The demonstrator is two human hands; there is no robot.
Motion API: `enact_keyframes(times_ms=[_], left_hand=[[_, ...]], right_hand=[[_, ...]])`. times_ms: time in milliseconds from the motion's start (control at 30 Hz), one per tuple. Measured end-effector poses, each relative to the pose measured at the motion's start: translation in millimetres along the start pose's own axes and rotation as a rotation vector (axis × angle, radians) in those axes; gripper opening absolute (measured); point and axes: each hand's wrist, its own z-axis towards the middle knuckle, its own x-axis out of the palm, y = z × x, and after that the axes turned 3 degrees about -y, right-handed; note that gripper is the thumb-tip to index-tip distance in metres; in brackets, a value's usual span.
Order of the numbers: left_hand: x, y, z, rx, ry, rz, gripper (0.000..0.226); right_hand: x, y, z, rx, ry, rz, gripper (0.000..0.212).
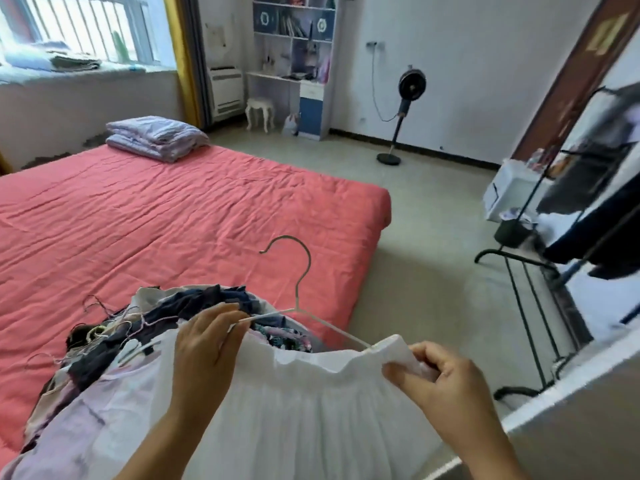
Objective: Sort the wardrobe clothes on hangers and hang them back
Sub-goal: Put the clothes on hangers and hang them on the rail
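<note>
Closest to the camera, a white pleated skirt [311, 410] hangs spread between the two hands, its gathered waistband running across from one to the other. The right hand [440, 379] pinches the waistband's right end, thumb and curled fingers folded over a bunch of the white cloth. The left hand [204, 344] is at the waistband's left end, fingers curled, its fingertips nipping the left arm of a wire hanger [298, 306]. The hanger's white-coated right arm slopes down and runs into the waistband just beside the right hand; its bare metal hook rises upright above and between the hands.

Directly behind the skirt and under the left hand lies a heap of clothes [114, 344], dark blue, lilac and floral, with loose threads and another white hanger tangled in it. The heap rests on the near corner of a bed [173, 209] covered with a coral-pink sheet.

To the right, past the bed's edge, stands a black clothes rack [540, 306] with dark garments [602, 209] hanging from it.

Farther back, folded lilac bedding [156, 136] sits at the bed's far end. Beyond it, against the far wall, are a small white stool [259, 110], a white and blue shelf unit [298, 64] and a standing fan [408, 88], with a barred window [79, 26] at the upper left.
</note>
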Motion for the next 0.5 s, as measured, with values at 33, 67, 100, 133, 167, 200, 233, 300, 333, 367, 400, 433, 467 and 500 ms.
enact_keyframes(times_ms=[33,67,100,133,167,200,233,300,333,367,400,433,467,500], left_hand=[[2.8,-13.3,-0.9,0.027,-0.008,-0.005,0.035],[7.1,-29.9,-3.3,0.068,-0.015,-0.019,0.034],[9.1,-44.9,-5.1,0.102,-0.023,-0.041,0.032],[12.3,-64.1,-7.7,0.137,-0.024,-0.076,0.028],[14.7,-82.1,-9.9,0.175,-0.022,-0.107,0.022],[17.7,-98.5,-12.5,0.21,-0.018,-0.136,0.018],[22.5,-119.3,-16.3,0.246,-0.012,-0.175,0.017],[33.2,-158.0,-23.6,0.287,0.024,-0.259,0.019],[39.1,-176.1,-27.0,0.305,0.048,-0.298,0.018],[44.5,-193.6,-30.3,0.314,0.071,-0.339,0.018],[51.0,-215.6,-33.6,0.328,0.092,-0.388,0.019],[55.8,-232.9,-36.3,0.339,0.11,-0.427,0.021],[62.2,-254.1,-39.9,0.353,0.132,-0.466,0.021],[67.2,-270.8,-42.6,0.368,0.15,-0.498,0.02]], right_hand=[[-13.8,-1.8,-13.0,-0.01,-0.023,-0.015,0.024],[-32.0,-3.8,-30.3,-0.007,-0.05,-0.029,0.026],[-47.0,-6.1,-44.4,-0.002,-0.071,-0.039,0.026],[-65.7,-8.5,-60.9,0.005,-0.105,-0.05,0.025],[-82.7,-11.3,-74.3,0.013,-0.143,-0.062,0.024],[-99.4,-14.2,-85.8,0.017,-0.183,-0.079,0.023],[-119.8,-16.7,-100.3,0.028,-0.235,-0.096,0.023],[-158.2,-21.4,-123.5,0.042,-0.336,-0.142,0.024],[-175.5,-23.5,-132.5,0.046,-0.382,-0.164,0.025],[-191.1,-24.9,-140.6,0.061,-0.417,-0.178,0.025],[-208.9,-26.0,-152.1,0.078,-0.463,-0.192,0.025],[-223.3,-27.3,-160.8,0.099,-0.5,-0.206,0.029],[-239.4,-27.7,-173.4,0.12,-0.545,-0.226,0.035],[-252.0,-27.6,-183.4,0.143,-0.589,-0.246,0.043]])
